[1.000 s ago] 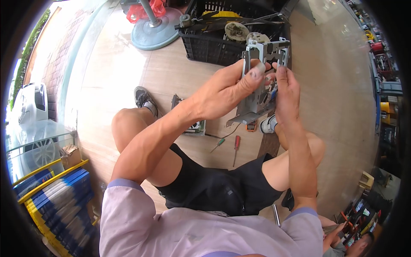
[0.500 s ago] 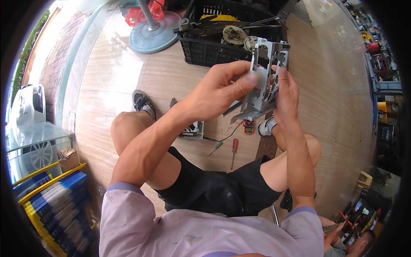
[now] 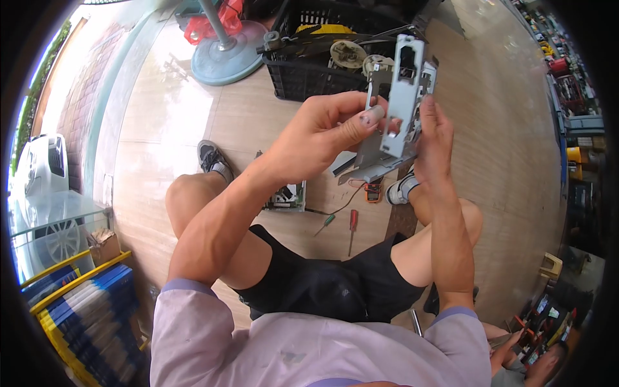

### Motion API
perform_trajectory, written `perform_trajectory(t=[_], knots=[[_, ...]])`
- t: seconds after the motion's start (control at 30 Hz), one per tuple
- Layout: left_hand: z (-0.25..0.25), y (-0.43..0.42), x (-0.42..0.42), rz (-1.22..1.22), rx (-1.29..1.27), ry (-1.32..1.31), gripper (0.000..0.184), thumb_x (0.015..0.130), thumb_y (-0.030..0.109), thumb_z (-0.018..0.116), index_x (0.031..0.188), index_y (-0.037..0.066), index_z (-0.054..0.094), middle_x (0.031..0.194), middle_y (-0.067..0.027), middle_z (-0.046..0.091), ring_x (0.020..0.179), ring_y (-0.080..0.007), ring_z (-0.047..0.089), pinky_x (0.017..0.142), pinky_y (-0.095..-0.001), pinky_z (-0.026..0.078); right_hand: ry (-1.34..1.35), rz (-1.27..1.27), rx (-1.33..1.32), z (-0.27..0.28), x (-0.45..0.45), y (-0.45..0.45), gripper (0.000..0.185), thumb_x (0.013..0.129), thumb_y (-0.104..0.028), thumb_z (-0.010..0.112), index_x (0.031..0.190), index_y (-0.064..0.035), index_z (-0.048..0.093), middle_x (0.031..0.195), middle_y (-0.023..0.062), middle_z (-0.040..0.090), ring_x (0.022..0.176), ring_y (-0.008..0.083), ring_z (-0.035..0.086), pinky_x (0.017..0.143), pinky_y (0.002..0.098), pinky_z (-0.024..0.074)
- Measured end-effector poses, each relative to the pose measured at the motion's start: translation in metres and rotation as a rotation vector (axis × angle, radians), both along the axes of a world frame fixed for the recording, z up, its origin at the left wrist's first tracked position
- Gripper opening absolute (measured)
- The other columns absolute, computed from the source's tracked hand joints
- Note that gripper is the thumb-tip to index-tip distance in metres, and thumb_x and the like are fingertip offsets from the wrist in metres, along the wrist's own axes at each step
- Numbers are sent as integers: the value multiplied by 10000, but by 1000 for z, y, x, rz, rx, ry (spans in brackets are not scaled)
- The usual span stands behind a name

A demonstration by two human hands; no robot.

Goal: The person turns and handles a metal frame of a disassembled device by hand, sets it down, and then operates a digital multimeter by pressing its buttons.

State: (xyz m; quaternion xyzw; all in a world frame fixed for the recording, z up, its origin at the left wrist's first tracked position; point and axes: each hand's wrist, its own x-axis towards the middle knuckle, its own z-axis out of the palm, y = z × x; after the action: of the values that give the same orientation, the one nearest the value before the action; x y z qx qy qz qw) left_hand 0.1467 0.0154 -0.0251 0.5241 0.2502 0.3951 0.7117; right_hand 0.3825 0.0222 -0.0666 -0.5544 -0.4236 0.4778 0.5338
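Note:
Above the floor between my knees, both hands hold a grey sheet-metal frame (image 3: 373,169) with cut-outs and folded edges. A paler, slotted metal bracket (image 3: 404,87) stands out at its upper middle, tilted slightly; whether it is still joined to the frame I cannot tell. My left hand (image 3: 329,132) pinches the left side, thumb on top and fingers partly hidden behind the metal. My right hand (image 3: 435,138) closes round the right side, thumb up along the edge. Below lie a green-handled screwdriver (image 3: 329,220), a red-handled screwdriver (image 3: 353,219) and an orange multimeter (image 3: 373,192).
A black plastic crate (image 3: 293,77) full of parts stands just beyond my hands. Left of it is a round stand base (image 3: 229,61). An opened device (image 3: 287,198) lies by my left knee. A yellow rack (image 3: 84,277) stands left; another person (image 3: 541,367) is at lower right.
The pale bracket has swung up and toward me, standing apart from the frame's other walls. Both hands keep their hold and have barely shifted.

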Motion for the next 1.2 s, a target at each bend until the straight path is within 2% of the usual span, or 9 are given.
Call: perform_trajectory(t=[0.13, 0.23, 0.33, 0.43, 0.53, 0.73, 0.83, 0.93, 1.2], knots=[[-3, 0, 2, 22, 14, -16, 372, 1080, 297, 587, 1290, -3, 652, 1013, 22, 694, 882, -35, 562, 759, -220, 475, -66, -23, 46, 3, -1, -1, 522, 1077, -465, 533, 1224, 25, 637, 927, 81, 686, 787, 139, 681, 701, 264, 517], [3, 2, -3, -24, 0, 48, 426, 1065, 366, 594, 1311, 21, 638, 1120, -21, 704, 1026, -89, 635, 892, -293, 533, -13, -32, 35, 7, -2, -3, 496, 1076, -446, 547, 1220, 20, 641, 929, 81, 685, 796, 139, 679, 706, 262, 517], [1, 2, -2, -9, -12, 52, 418, 1067, 359, 592, 1312, 23, 639, 1112, -21, 704, 1020, -88, 636, 896, -287, 532, 27, -27, 30, 6, -1, -3, 493, 1076, -445, 548, 1211, 19, 646, 930, 79, 686, 793, 139, 676, 703, 262, 517], [-1, 1, 2, 35, 17, 17, 383, 1075, 318, 595, 1292, 9, 661, 990, 31, 690, 841, -19, 542, 724, -216, 464, 1, -30, 51, 12, -2, -5, 491, 1076, -445, 549, 1215, 15, 648, 925, 76, 685, 793, 142, 676, 705, 259, 516], [-1, 1, 4, 38, -12, -55, 399, 1067, 336, 608, 1286, 8, 664, 990, 23, 692, 837, -23, 549, 725, -216, 468, 4, -72, 77, 11, -1, -3, 487, 1076, -443, 552, 1215, 12, 655, 926, 63, 683, 792, 123, 655, 698, 250, 502], [-1, 4, -2, 107, 22, 34, 425, 1061, 347, 616, 1307, 3, 657, 1006, 9, 704, 873, -36, 586, 755, -217, 489, -49, -113, 143, 5, 6, 1, 486, 1073, -440, 563, 1198, 17, 672, 939, 36, 679, 797, 83, 604, 684, 247, 476], [7, 4, -5, 106, 35, 60, 438, 1059, 356, 618, 1316, 4, 655, 1012, 5, 712, 893, -40, 598, 761, -217, 493, 11, -109, 129, 12, -1, -2, 488, 1072, -435, 567, 1194, 26, 674, 953, 48, 689, 798, 92, 611, 695, 251, 479], [8, 4, -8, 94, 31, 89, 457, 1044, 435, 615, 1304, 63, 663, 1088, 12, 713, 936, -50, 604, 816, -238, 504, 10, -97, 127, 14, -2, -3, 488, 1071, -427, 570, 1195, 33, 674, 973, 61, 699, 808, 98, 615, 718, 250, 480], [0, 8, -6, 62, 19, 25, 431, 1042, 353, 640, 1349, 51, 645, 1078, -9, 717, 949, -72, 644, 834, -258, 542, -84, -37, 111, 6, -3, -5, 485, 1067, -438, 576, 1156, 22, 701, 986, 39, 715, 833, 92, 575, 747, 253, 464]])
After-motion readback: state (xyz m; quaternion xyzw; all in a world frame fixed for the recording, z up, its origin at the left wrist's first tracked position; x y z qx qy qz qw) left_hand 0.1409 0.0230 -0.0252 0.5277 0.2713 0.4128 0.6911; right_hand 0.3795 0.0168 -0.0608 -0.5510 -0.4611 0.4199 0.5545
